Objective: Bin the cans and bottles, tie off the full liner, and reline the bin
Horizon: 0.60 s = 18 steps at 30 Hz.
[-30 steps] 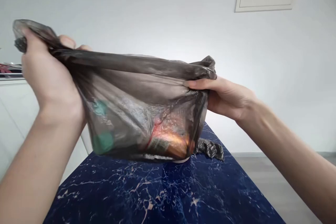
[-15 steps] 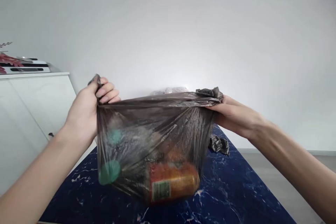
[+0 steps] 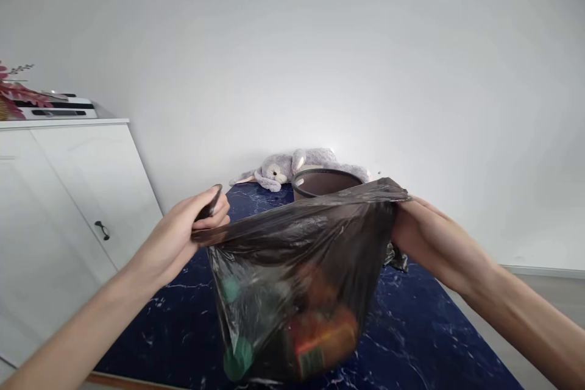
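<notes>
A dark, see-through plastic bag point(image 3: 283, 256) hangs stretched between my two hands above the table. My left hand point(image 3: 201, 219) is closed around its left top corner, with a bit of plastic poking out above the fist. The right top corner is in my right hand point(image 3: 415, 225), whose fingers are mostly hidden by the bag. Through the plastic I see an orange-red can point(image 3: 324, 338) lying low in the bag. Green round shapes, one at the bottom left point(image 3: 238, 358), also show through.
Behind the bag stands a bin point(image 3: 326, 183) with a dark rim. A grey plush rabbit point(image 3: 278, 170) lies against the wall. Crumpled black plastic point(image 3: 397, 258) is on the blue marbled table point(image 3: 411, 329). A white cabinet point(image 3: 68, 207) stands at the left.
The bag has dropped a little and shifted right, with its left corner now lower than its right. The bin and plush rabbit have come into view behind it.
</notes>
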Each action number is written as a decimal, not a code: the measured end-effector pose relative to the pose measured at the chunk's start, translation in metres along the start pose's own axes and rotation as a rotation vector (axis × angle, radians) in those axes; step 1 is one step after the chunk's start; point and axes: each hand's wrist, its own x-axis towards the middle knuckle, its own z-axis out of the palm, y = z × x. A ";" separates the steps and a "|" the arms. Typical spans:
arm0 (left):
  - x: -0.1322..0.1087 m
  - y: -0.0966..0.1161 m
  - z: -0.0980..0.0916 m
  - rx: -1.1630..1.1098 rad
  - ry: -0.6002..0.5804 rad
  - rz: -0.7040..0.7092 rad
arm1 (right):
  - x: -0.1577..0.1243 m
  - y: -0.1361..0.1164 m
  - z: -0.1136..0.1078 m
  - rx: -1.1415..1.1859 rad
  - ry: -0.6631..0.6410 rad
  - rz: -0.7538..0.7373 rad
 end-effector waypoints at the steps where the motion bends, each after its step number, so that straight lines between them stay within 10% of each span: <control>1: -0.001 -0.005 0.004 -0.033 -0.005 0.011 | 0.002 0.001 0.004 0.039 -0.006 -0.001; 8: -0.010 -0.036 0.033 0.247 0.077 0.140 | 0.011 0.007 0.046 0.324 -0.168 0.082; 18: 0.000 -0.049 0.079 0.371 -0.261 0.172 | 0.008 -0.010 0.095 -0.378 -0.338 -0.254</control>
